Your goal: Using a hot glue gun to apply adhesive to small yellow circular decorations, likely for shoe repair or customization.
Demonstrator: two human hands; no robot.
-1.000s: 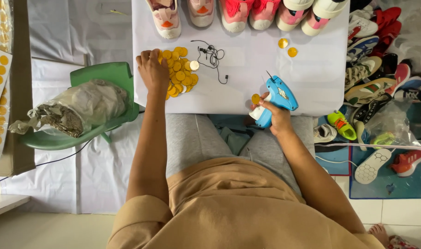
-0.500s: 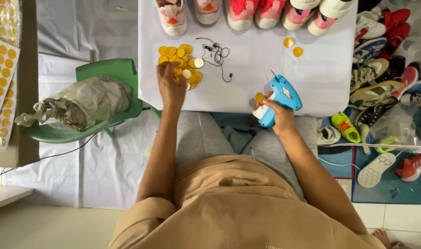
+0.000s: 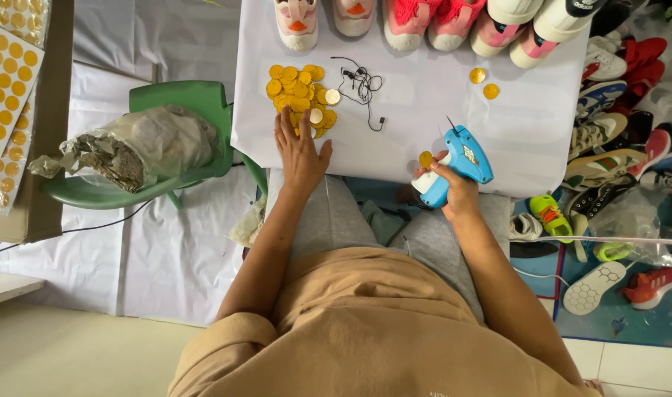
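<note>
My right hand [image 3: 457,192] grips a blue and white tagging gun [image 3: 457,162] near the front edge of the white table [image 3: 424,103], with a small gold round tag [image 3: 425,159] at my fingertips. My left hand [image 3: 301,151] lies flat on the table with fingers spread, just below a pile of gold round tags [image 3: 301,92]. A tangle of thin black loops [image 3: 359,84] lies right of the pile. Two loose gold tags [image 3: 484,82] rest further right.
A row of sneakers [image 3: 424,18] lines the table's far edge. A green plastic chair [image 3: 170,147] on the left holds a plastic bag of scraps [image 3: 134,151]. Sheets of gold stickers [image 3: 5,88] lie far left. Many shoes [image 3: 615,147] are heaped on the floor at right.
My left hand has drawn back from the pile of gold tags toward me and flattened on the table. My right hand still holds the tagging gun in about the same place.
</note>
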